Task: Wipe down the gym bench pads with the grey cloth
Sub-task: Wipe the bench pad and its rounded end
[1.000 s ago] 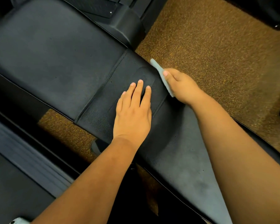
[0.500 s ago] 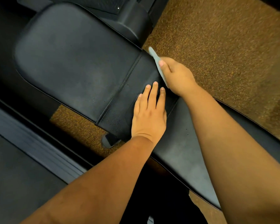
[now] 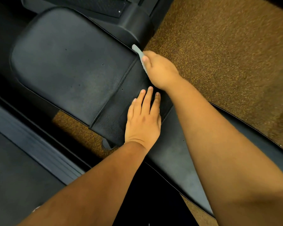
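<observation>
A black gym bench runs diagonally through the view. Its seat pad [image 3: 69,62] lies at the upper left and the long back pad [image 3: 175,154] reaches toward the lower right, with a stitched black flap [image 3: 119,108] across the joint. My right hand [image 3: 160,70] grips the folded grey cloth [image 3: 138,53] against the bench's far side edge near the joint; only a narrow strip of cloth shows past my thumb. My left hand [image 3: 144,121] rests flat on the flap, fingers straight and together.
Brown speckled carpet [image 3: 227,54] covers the floor beyond the bench and shows under it [image 3: 75,128]. A black moulded machine part [image 3: 134,25] stands just behind the seat pad. A dark platform with a grey ridged edge [image 3: 31,144] runs along the left.
My right hand has slid the cloth along the far edge toward the seat pad. My left hand stays flat on the flap. The view has shifted, showing more of the seat pad.
</observation>
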Demonstrator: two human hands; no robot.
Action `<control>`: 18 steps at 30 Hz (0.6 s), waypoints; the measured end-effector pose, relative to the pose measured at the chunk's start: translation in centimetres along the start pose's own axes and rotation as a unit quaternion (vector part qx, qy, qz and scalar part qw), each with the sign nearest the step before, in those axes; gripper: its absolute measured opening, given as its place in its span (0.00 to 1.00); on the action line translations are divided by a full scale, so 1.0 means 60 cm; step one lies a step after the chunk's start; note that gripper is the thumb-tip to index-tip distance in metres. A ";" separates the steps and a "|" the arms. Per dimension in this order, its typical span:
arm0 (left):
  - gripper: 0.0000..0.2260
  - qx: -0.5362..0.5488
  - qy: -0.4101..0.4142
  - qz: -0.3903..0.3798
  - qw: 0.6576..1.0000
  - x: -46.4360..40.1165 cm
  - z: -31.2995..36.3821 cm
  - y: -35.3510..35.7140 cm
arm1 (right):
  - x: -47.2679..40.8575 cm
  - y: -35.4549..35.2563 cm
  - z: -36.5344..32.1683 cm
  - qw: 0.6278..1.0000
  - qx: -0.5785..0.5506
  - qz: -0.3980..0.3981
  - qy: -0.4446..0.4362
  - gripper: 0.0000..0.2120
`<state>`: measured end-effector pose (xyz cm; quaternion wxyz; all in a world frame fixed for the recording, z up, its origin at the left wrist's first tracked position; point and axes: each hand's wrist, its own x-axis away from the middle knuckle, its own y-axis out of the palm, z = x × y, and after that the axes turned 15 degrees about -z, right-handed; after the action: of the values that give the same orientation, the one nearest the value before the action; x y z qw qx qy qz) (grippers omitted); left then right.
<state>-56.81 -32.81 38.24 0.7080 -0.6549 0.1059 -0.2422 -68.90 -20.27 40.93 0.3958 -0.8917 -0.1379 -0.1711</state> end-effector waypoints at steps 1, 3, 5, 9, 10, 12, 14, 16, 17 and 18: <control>0.22 -0.003 -0.002 -0.005 1.000 0.000 0.000 -0.001 | 0.008 -0.001 0.006 1.000 -0.008 -0.002 -0.002 0.18; 0.22 -0.004 -0.006 -0.015 1.000 0.000 0.001 -0.005 | 0.034 -0.002 0.027 1.000 -0.014 -0.004 -0.002 0.18; 0.23 -0.009 -0.008 -0.025 1.000 0.000 0.000 -0.008 | 0.060 0.000 0.053 1.000 -0.003 -0.006 0.006 0.18; 0.23 -0.012 -0.012 -0.039 0.999 0.001 0.000 -0.009 | 0.075 0.002 0.072 0.998 0.019 -0.018 0.065 0.19; 0.23 -0.011 -0.010 -0.041 0.999 0.000 0.000 -0.009 | 0.068 0.001 0.067 0.996 0.024 -0.025 0.077 0.20; 0.23 -0.008 -0.011 -0.043 0.999 -0.001 -0.001 -0.009 | 0.042 -0.001 0.049 0.996 0.029 -0.036 0.081 0.19; 0.23 -0.006 -0.011 -0.043 0.999 -0.001 -0.002 -0.009 | 0.011 -0.005 0.024 0.997 0.028 -0.037 0.055 0.19; 0.23 -0.002 -0.006 -0.043 0.999 -0.001 -0.004 -0.009 | -0.019 -0.012 0.000 0.999 0.018 -0.033 0.019 0.18; 0.23 0.003 -0.005 -0.047 0.999 -0.001 -0.004 -0.009 | -0.029 -0.015 -0.009 0.999 0.010 -0.033 0.001 0.18; 0.23 0.008 -0.003 -0.049 0.999 -0.001 -0.005 -0.011 | -0.035 -0.018 -0.015 0.999 -0.003 -0.035 -0.018 0.18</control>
<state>-57.15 -33.04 38.82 0.7005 -0.6545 0.0698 -0.2757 -71.40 -20.48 41.36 0.3841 -0.8905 -0.1759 -0.1690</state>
